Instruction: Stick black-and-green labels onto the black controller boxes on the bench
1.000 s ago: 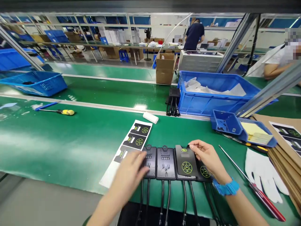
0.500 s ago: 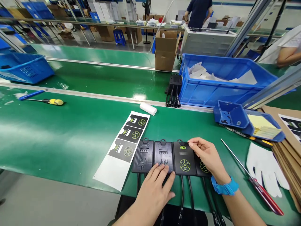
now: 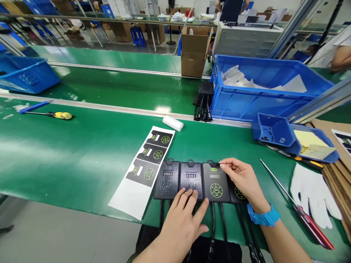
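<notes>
Several black controller boxes lie side by side at the bench's front edge, cables hanging down. The left box (image 3: 166, 182) and second box (image 3: 191, 170) show bare faces with digit displays. On the third sits a dark label sticker (image 3: 215, 177) with a green button ring; the right-hand box (image 3: 238, 193) carries a similar label, partly covered by my hand. My left hand (image 3: 182, 223) rests open, fingers spread, over the second box's lower part and the third's edge. Thumb and finger of my right hand (image 3: 244, 179) pinch the third label's upper right corner. A label sheet (image 3: 130, 199) lies to the left.
A white roll (image 3: 173, 123) lies behind the sheet. Rightward are a red-handled screwdriver (image 3: 312, 226), white glove (image 3: 315, 193), small blue bins (image 3: 275, 129) and a large blue crate (image 3: 268, 98). A yellow-handled screwdriver (image 3: 63, 115) lies left. A co-worker's arm (image 3: 341, 58) shows at far right.
The third box's label looks paler and shinier than before. My left fingers have shifted slightly right. My right hand keeps its pinch at the corner, and the view has tilted a little.
</notes>
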`<move>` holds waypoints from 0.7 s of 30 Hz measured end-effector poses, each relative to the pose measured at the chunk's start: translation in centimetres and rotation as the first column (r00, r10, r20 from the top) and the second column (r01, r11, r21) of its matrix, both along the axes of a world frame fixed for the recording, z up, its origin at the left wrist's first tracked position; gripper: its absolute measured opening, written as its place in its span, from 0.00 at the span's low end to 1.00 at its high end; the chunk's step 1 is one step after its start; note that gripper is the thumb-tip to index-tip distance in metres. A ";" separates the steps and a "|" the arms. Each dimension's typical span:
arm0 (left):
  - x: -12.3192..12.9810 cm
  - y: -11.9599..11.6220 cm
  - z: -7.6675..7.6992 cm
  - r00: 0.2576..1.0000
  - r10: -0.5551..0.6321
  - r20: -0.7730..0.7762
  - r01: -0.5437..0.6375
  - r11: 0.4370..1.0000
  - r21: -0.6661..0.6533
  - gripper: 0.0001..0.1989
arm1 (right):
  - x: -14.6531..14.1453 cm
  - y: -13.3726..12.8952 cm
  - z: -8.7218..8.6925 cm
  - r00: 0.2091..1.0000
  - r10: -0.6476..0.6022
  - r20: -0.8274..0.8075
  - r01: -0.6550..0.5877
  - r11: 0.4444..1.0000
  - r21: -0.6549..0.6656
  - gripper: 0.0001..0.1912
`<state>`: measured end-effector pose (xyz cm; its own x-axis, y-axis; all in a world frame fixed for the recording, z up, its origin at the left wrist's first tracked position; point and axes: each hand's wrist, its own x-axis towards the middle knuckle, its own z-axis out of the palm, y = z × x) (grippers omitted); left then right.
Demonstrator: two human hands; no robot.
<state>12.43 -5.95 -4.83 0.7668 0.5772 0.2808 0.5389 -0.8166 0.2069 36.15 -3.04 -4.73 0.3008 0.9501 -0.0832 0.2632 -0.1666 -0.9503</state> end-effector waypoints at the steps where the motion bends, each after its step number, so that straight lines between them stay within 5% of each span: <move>1: 0.0 0.0 0.0 1.000 0.001 0.000 -0.001 1.000 0.000 0.37 | 0.0 0.0 -0.1 1.000 0.004 0.005 -0.004 1.000 -0.001 0.15; 17: -0.2 0.0 -0.6 0.999 -0.021 -0.043 0.019 0.999 -0.044 0.37 | -0.1 0.1 -0.2 0.977 0.043 0.211 -0.038 0.999 -0.028 0.15; 21: -0.4 0.0 -0.2 0.998 -0.030 -0.051 0.025 0.995 -0.096 0.38 | -0.4 -0.3 0.0 0.810 0.100 0.579 -0.131 0.991 0.012 0.12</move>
